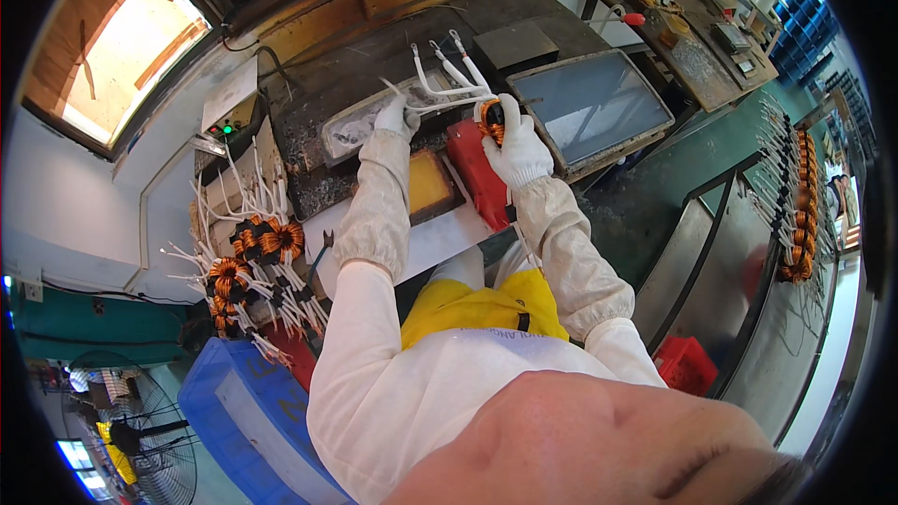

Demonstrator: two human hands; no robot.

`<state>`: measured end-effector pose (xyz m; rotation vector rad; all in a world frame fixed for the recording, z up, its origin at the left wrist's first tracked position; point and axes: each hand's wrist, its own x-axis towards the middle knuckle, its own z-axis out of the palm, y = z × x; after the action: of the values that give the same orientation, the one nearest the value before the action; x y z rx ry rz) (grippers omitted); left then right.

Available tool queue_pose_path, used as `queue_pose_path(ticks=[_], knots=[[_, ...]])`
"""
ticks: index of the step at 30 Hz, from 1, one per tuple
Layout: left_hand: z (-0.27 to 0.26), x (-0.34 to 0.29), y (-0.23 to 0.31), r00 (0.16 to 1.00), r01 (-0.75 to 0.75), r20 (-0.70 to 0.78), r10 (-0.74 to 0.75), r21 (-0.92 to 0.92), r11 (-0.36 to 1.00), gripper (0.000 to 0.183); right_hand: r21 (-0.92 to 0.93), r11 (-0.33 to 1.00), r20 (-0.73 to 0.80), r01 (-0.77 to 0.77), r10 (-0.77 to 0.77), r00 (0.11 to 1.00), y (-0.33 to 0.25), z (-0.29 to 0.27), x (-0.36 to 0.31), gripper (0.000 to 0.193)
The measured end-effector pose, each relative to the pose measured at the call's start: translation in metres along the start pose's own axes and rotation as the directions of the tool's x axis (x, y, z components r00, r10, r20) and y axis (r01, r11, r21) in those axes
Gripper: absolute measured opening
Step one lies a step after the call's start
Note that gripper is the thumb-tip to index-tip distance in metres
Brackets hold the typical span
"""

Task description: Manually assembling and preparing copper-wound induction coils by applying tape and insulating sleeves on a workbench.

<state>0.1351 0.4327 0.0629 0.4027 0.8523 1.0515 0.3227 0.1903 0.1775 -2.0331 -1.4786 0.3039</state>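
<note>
My right hand (pixel 514 148), in a white glove, is closed around a copper-wound ring coil (pixel 492 122). Several white sleeved leads (pixel 456 77) with metal lug ends rise from the coil toward the far side of the bench. My left hand (pixel 397 118), also gloved, has its fingers closed at the end of a white lead (pixel 430 108) that runs across to the coil. Just below and left of that hand lies a shallow metal tray (pixel 344 136) with a silvery, crusted surface. The exact grip of the left fingertips is too small to make out.
An amber-filled pan (pixel 432 183) and a red box (pixel 479 178) sit nearer me. Right of my hands is a wide tray (pixel 603 105) with a shiny grey surface. Finished-looking coils (pixel 281 239) pile up at left, above a blue bin (pixel 253 411); more coils (pixel 802 215) line the right bench.
</note>
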Motion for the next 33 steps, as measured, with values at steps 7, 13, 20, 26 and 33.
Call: queue_pose_path(ticks=[7, 13, 20, 26, 33], knots=[[0.003, -0.034, 0.017, 0.934, -0.304, 0.242, 0.264, 0.148, 0.941, 0.021, 0.042, 0.999, -0.065, 0.011, -0.008, 0.998, 0.007, 0.005, -0.006, 0.079], [0.018, -0.104, 0.032, 0.744, -0.661, 0.429, 0.513, 0.588, 0.466, 0.032, 0.12, 0.991, -0.18, 0.059, -0.037, 0.983, 0.017, 0.016, -0.026, 0.079], [0.029, -0.149, 0.028, 0.757, -0.651, 0.423, 0.498, 0.558, 0.515, 0.033, 0.168, 0.985, -0.198, 0.041, -0.007, 0.98, 0.022, 0.016, -0.03, 0.078], [0.031, -0.156, 0.028, 0.753, -0.654, 0.427, 0.501, 0.571, 0.496, 0.033, 0.182, 0.982, -0.206, 0.044, -0.005, 0.979, 0.021, 0.015, -0.031, 0.076], [0.035, -0.162, 0.027, 0.758, -0.651, 0.432, 0.489, 0.546, 0.528, 0.031, 0.23, 0.973, -0.185, 0.023, 0.021, 0.983, 0.022, 0.012, -0.033, 0.077]])
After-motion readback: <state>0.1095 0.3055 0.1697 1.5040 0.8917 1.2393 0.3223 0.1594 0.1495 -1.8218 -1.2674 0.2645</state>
